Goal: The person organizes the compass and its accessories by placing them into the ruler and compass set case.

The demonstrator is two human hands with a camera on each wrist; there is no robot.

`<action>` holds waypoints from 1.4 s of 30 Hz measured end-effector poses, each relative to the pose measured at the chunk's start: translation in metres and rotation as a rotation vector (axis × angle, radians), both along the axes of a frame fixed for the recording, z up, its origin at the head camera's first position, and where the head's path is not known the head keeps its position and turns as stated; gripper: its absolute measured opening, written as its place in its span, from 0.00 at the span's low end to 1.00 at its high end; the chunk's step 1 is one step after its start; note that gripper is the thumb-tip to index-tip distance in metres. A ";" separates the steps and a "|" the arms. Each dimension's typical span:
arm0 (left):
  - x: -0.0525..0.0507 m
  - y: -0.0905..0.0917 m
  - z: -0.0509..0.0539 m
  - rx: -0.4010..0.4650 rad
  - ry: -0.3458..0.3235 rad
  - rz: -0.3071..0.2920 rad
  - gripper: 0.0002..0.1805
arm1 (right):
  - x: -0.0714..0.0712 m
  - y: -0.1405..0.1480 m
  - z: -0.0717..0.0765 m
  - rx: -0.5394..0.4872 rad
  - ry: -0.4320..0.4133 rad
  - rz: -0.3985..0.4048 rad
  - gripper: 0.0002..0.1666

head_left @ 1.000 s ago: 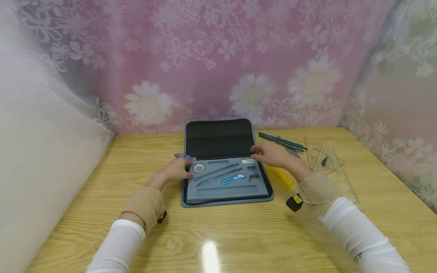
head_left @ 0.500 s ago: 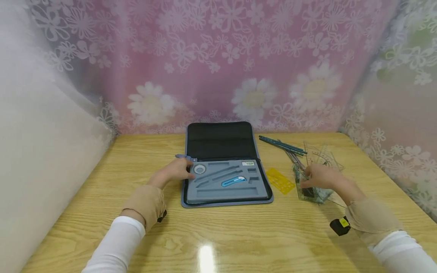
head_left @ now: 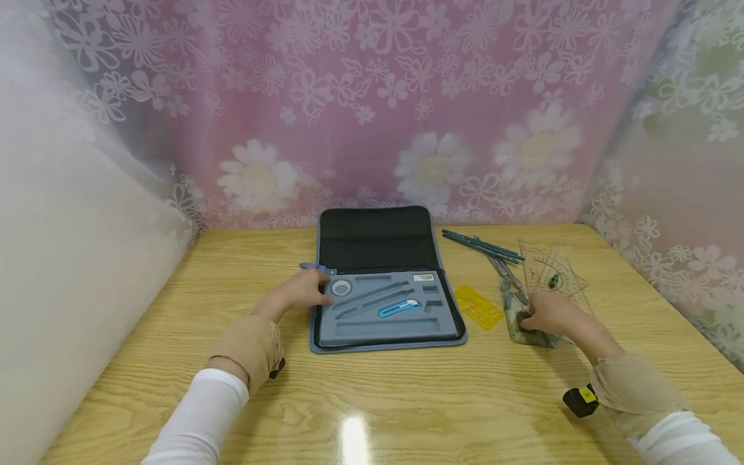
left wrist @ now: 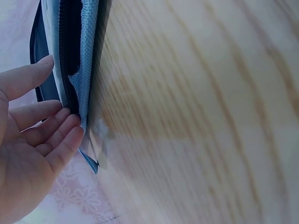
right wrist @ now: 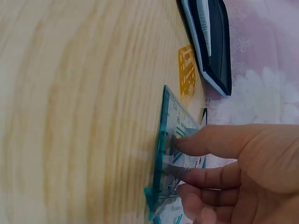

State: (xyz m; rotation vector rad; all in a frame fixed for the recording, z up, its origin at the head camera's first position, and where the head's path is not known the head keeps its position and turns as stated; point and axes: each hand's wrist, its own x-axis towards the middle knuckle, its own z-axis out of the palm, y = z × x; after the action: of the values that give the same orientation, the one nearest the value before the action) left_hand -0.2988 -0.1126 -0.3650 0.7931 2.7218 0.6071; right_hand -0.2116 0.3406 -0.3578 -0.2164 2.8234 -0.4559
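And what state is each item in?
Case: open, left hand at its edge
Foam: partly filled
Cutter: in foam, blade unclear
Roll: in foam
Eraser: in foam
Pencils: bunched on table
Stencil: loose on table
Metal drawing gear: loose, details unclear
Clear rulers: overlapping, right hand on one

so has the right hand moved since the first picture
Yes. In the head view, the right hand has moved away from the open case, to the right past the yellow stencil and nearer the person.

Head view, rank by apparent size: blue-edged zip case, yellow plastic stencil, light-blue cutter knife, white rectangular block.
1. Blue-edged zip case, by far
2. Yellow plastic stencil
3. Light-blue cutter knife
4. White rectangular block
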 end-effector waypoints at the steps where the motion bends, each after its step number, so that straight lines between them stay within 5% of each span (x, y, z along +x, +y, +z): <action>1: 0.000 0.000 0.000 -0.001 0.001 0.005 0.10 | 0.000 0.000 0.000 -0.008 0.005 -0.001 0.24; 17: 0.001 0.000 0.000 -0.007 -0.030 0.016 0.09 | -0.001 0.002 0.005 -0.047 0.155 0.015 0.24; 25: 0.001 0.000 -0.001 0.004 -0.021 0.008 0.11 | -0.008 -0.004 0.011 -0.035 0.170 0.020 0.10; 31: 0.000 0.000 -0.002 0.011 -0.010 0.004 0.14 | -0.013 -0.008 0.009 -0.031 0.160 0.041 0.17; 42: 0.000 0.001 0.000 -0.011 0.002 0.015 0.15 | -0.053 -0.022 0.029 -0.015 0.219 0.037 0.22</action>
State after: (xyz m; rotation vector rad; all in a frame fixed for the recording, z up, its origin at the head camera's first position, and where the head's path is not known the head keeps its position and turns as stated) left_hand -0.2984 -0.1113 -0.3653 0.7717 2.7334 0.5946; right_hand -0.2643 0.3182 -0.3289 -0.3407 3.0232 -0.4713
